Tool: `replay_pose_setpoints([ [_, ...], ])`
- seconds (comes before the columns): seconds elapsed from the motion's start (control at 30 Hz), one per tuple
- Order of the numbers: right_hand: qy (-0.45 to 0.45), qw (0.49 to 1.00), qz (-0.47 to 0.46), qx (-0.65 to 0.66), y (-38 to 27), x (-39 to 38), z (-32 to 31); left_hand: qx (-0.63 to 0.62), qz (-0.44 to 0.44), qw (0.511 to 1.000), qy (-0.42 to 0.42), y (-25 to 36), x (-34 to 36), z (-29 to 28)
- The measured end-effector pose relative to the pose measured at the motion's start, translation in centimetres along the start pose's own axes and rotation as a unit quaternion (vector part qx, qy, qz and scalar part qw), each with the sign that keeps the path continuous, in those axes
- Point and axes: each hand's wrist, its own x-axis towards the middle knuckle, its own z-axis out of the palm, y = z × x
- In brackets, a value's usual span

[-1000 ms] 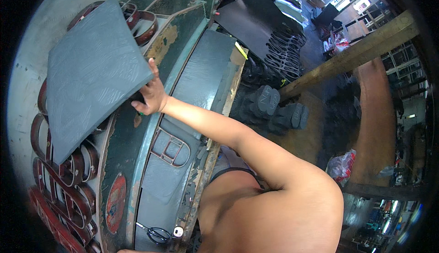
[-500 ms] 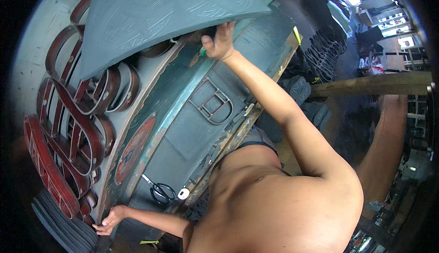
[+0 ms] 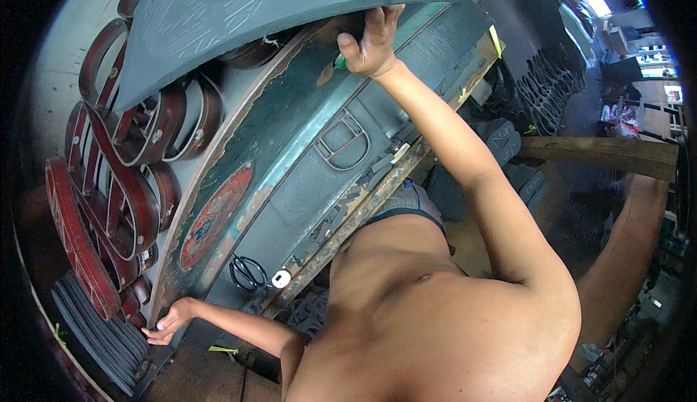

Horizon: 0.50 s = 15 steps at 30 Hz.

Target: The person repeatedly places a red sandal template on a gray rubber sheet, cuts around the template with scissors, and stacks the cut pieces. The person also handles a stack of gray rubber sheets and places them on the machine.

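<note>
My right hand (image 3: pixel 372 47) is raised under the front edge of a large grey textured sheet (image 3: pixel 290 2). Its thumb stands apart and the fingertips meet that edge. My left hand (image 3: pixel 172 321) is at the lower end of a long green board (image 3: pixel 290 111), its fingers bent round the tip. A worn red oval (image 3: pixel 215 217) marks the board's face. Beyond the board, several red-brown metal cutting dies (image 3: pixel 138 206) with looped outlines are piled, partly hidden by the sheet. A smaller rounded die (image 3: pixel 343 143) lies on grey material nearer my body.
Black-handled scissors (image 3: pixel 248 273) lie by a small white object (image 3: pixel 282 279) near the bench's wooden edge (image 3: pixel 330 257). A stack of dark grey strips (image 3: pixel 98 333) stands at lower left. A wooden beam (image 3: pixel 599 151) and cut-out scrap sheet (image 3: pixel 548 90) are at right.
The view has shifted, and my right hand with the sheet edge appears farther up and right. The left hand sits slightly higher, still at the board's end. The scissors' blades no longer show.
</note>
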Motion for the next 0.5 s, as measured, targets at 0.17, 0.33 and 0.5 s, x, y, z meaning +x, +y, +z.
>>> replay_pose_setpoints([
  [0.17, -0.042, 0.999, 0.015, -0.013, 0.6, -0.1, -0.6, 0.018, 0.003, 0.999, -0.030, 1.4, 2.0, -1.1],
  [0.33, -0.051, 0.998, 0.020, -0.007, 0.5, -0.1, -0.1, 0.036, 0.048, 0.997, -0.056, 1.4, 3.3, -2.3],
  [0.5, -0.063, 0.997, 0.021, 0.028, -0.3, 0.4, 0.5, 0.082, 0.028, 0.993, -0.081, 1.2, 3.6, -4.2],
])
